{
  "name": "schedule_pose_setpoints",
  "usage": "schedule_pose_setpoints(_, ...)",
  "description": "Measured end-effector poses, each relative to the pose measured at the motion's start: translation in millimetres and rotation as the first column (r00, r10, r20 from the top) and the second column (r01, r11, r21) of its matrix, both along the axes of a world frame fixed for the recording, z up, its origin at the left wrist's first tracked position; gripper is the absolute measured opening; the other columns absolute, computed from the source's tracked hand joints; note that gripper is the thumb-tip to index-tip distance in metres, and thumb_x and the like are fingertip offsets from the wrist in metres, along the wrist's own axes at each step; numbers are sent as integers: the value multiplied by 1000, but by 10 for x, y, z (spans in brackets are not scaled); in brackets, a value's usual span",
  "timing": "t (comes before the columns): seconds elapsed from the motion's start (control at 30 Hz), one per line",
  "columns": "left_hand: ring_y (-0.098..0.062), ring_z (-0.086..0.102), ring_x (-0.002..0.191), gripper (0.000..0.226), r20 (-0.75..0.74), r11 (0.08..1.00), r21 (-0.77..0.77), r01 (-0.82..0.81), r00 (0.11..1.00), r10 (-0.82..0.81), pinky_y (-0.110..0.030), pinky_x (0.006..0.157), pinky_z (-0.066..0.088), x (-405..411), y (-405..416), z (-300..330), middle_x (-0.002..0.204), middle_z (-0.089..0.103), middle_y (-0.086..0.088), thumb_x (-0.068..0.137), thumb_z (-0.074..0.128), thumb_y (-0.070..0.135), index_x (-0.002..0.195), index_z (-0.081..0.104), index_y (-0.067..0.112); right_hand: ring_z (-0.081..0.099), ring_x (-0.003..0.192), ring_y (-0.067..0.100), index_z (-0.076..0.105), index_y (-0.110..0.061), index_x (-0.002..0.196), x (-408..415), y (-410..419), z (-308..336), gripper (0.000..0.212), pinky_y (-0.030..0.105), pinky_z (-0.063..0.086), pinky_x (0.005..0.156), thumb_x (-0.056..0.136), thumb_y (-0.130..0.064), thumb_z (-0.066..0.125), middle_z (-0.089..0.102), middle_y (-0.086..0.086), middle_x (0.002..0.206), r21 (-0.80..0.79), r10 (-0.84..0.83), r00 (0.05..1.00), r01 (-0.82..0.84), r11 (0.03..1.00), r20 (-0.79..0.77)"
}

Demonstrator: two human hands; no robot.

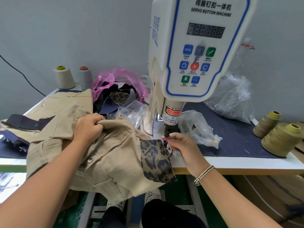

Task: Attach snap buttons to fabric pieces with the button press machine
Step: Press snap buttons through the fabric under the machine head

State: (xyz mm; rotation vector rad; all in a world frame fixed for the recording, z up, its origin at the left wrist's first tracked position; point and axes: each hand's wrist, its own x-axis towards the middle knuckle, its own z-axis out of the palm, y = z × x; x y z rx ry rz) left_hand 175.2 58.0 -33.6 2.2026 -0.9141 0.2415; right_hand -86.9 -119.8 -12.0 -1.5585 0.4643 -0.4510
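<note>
Under the press head (168,131), near the table's front edge, our right hand (181,146) pinches a snap at the leopard fabric piece (155,162); left hand (88,127) grips the tan garment (113,162). Several snaps already set; this one pending.

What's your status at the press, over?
Left hand grips tan jacket. Right hand pinches at press head, over leopard fabric piece. Fingers under the punch.

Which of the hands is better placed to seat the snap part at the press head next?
Right. The right hand already pinches at the punch tip over the leopard fabric. The left hand grips bunched tan garment, away from the head.
</note>
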Motion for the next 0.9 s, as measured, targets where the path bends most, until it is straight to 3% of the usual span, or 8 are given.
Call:
schedule_pose_setpoints(0.27,-29,60,86,39,-80,993,-18,116,990,-117,-42,90,42,-5,23,4,73,69,-2,53,38,12,66,72,26,46,54,5,73,-14,88,-27,43,32,30,14,40,56,92,3,48,50,-6,53,98,-1,1000,-1,995,26)
schedule_pose_setpoints(0.4,18,49,76,40,-35,963,71,259,966,-257,-41,99,29,29,32,-64,58,57,34,51,38,10,50,58,45,42,54,9,73,-9,98,-107,70,77,30,18,38,56,94,1,45,46,-2,56,261,12,1000,-17,965,21)
schedule_pose_setpoints(0.5,15,48,84,37,18,899,308,310,943,-331,-37,103,22,50,7,-139,63,59,27,53,35,14,63,63,37,38,51,10,77,-12,90,-208,244,54,33,18,34,49,93,-2,46,46,-1,56,365,-58,998,57,929,-9)
schedule_pose_setpoints(0.6,4,49,91,36,26,864,388,321,933,-359,-24,94,16,58,11,-159,69,63,22,63,41,22,72,63,48,38,48,8,76,-27,84,-194,564,36,37,17,34,46,94,-7,46,47,-4,55,124,-27,994,40,991,-103)
schedule_pose_setpoints(0.67,3,52,85,34,34,854,407,325,929,-369,-21,90,14,35,23,-138,67,62,17,65,43,25,60,60,54,45,53,9,74,-34,89,-1,738,79,30,19,40,53,92,-18,49,52,-5,60,-133,41,992,-57,989,-123)
schedule_pose_setpoints(0.73,-3,54,86,27,5,870,375,321,938,-348,-21,92,16,5,29,-100,70,61,14,64,42,24,52,55,45,57,77,9,69,-32,104,336,799,108,23,22,47,73,89,-23,53,62,-4,89,-328,54,992,-89,941,-115)
schedule_pose_setpoints(0.8,-12,55,87,24,-57,907,285,310,950,-307,-26,97,24,-33,35,-60,69,61,16,62,41,24,70,53,43,48,115,10,52,-24,128,731,768,114,39,28,40,101,90,-24,54,52,-3,126,-481,12,977,-116,869,-215)
schedule_pose_setpoints(0.9,-19,59,86,66,-93,939,184,292,956,-279,-35,97,37,-58,47,-37,66,64,14,59,41,20,123,51,28,42,127,21,39,-20,139,1147,725,89,52,39,33,108,88,-22,52,47,4,138,-403,-54,908,-131,906,-415)
